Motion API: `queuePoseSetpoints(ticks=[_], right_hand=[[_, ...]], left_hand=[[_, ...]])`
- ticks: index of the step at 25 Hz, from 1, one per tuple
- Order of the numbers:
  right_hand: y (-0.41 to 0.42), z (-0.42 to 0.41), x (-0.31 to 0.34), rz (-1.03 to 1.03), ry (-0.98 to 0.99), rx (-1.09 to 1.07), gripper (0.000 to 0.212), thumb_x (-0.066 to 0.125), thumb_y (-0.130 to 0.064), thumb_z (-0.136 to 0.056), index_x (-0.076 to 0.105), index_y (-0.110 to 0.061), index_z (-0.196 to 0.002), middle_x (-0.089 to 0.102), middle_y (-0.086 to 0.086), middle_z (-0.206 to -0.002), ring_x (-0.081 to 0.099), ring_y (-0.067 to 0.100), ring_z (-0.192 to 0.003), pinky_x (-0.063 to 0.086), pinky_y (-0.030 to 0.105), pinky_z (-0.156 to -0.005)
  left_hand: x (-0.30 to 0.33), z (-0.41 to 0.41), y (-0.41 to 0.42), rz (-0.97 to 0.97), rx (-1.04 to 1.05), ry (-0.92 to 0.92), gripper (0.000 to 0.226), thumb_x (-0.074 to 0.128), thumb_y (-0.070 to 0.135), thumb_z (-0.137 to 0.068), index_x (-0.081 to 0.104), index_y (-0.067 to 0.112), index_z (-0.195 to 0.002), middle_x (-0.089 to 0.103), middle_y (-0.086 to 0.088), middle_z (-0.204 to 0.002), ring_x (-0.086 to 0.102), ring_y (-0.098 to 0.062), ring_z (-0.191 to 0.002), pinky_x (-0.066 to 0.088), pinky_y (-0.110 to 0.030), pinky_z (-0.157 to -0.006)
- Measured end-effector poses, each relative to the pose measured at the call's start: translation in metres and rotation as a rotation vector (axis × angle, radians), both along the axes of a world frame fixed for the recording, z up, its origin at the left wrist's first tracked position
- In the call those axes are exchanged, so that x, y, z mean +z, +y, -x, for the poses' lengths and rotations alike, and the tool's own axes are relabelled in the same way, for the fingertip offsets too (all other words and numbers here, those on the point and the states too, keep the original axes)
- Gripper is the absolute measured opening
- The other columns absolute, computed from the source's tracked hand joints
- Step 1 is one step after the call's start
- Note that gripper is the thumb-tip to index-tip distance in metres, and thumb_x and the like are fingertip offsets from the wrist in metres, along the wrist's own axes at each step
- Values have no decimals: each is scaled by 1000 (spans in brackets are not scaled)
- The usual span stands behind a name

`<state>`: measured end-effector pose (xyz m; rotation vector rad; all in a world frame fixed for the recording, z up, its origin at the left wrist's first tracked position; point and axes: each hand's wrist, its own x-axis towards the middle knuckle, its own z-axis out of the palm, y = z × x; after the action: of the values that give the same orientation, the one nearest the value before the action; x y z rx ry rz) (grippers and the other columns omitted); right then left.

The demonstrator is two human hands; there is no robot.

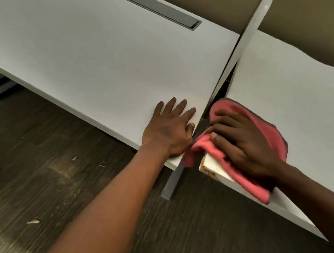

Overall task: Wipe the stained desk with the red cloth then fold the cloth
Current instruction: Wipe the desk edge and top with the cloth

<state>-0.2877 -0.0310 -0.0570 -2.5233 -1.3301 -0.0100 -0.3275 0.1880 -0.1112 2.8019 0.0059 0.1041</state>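
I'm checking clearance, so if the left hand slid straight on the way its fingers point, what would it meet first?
Probably the grey metal partition frame at the white desk's right edge; the left hand lies flat, fingers pointing there.

Two white desks meet at a divider: the left desk [88, 57] bears a flat hand [170, 129]; the right desk [301, 90], its near corner stained brown, carries a red cloth [257, 133] (a hand [246, 148] pressing it).

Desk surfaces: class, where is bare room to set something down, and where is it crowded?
Free: the left white desk between the grey cable slot and the left hand; the right white desk beyond the red cloth. Crowded: the stained corner, under the right hand.
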Motion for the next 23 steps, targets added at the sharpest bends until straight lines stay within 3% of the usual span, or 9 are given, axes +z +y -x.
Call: queuePoseSetpoints(ticks=[2, 6, 8, 10, 13, 15, 17, 19, 23], right_hand=[[-3, -1, 4, 28, 34, 95, 36, 35, -47, -110, 66, -33, -124, 61, -17, -133, 42, -4, -136, 22, 21, -119], [17, -39, 21, -5, 57, -110, 31, 45, -27, -109, 72, -14, -118, 68, 5, -125, 53, 14, -121, 36, 38, -115], [20, -31, 15, -18, 43, -166, 29, 46, -28, -109, 71, -17, -117, 68, 2, -124, 49, 7, -118, 38, 42, -113], [11, -10, 3, -25, 38, -69, 31, 41, -38, -109, 69, -27, -116, 67, -7, -127, 45, -3, -126, 33, 34, -116], [0, -1, 5, 10, 69, 135, 35, 39, -43, -109, 70, -29, -118, 68, -13, -128, 47, 6, -139, 29, 31, -119], [8, -22, 17, 37, 59, 74, 35, 43, -36, -107, 72, -21, -119, 70, -3, -129, 53, 16, -135, 32, 37, -120], [19, -33, 25, 35, 29, -75, 37, 45, -32, -105, 75, -14, -118, 70, 8, -128, 55, 22, -129, 26, 23, -119], [22, -23, 19, 23, 12, -120, 36, 45, -33, -105, 76, -15, -113, 71, 7, -122, 55, 21, -124, 20, 9, -111], [6, 23, 7, -32, 75, 78, 33, 46, -41, -106, 75, -26, -110, 70, -9, -121, 53, 12, -134, 34, 33, -115]], left_hand=[[0, 0, 0, 10, -2, -2, 58, 21, 49, -104, 18, 35, -160, 8, 3, -171, -1, -21, -158, -2, -47, -127], [-1, 1, 2, 13, -11, -4, 59, 21, 51, -104, 16, 35, -161, 6, 3, -171, -3, -22, -158, -2, -48, -127], [-1, 0, 2, 15, -12, -4, 59, 21, 51, -104, 16, 35, -160, 6, 2, -171, -3, -22, -158, -3, -48, -127], [-2, -1, 1, 22, -7, -11, 59, 21, 51, -104, 18, 34, -160, 7, 2, -171, -2, -22, -158, -3, -48, -127], [-2, 0, 1, 32, -9, -8, 59, 20, 50, -104, 17, 34, -161, 6, 2, -171, -3, -22, -158, -4, -47, -127], [0, 1, 1, 5, -23, 29, 61, 15, 52, -104, 10, 34, -162, -1, 3, -172, -8, -22, -158, -6, -47, -126], [2, 0, 3, -65, -40, 89, 63, 9, 55, -103, -2, 35, -161, -11, 3, -171, -16, -22, -156, -10, -48, -125], [4, -1, 4, -92, -56, 126, 64, 6, 57, -102, -8, 35, -160, -16, 3, -170, -20, -22, -156, -12, -49, -125], [4, 1, 4, -96, -51, 124, 63, 6, 57, -103, -6, 35, -161, -14, 3, -170, -18, -22, -156, -12, -48, -125]])
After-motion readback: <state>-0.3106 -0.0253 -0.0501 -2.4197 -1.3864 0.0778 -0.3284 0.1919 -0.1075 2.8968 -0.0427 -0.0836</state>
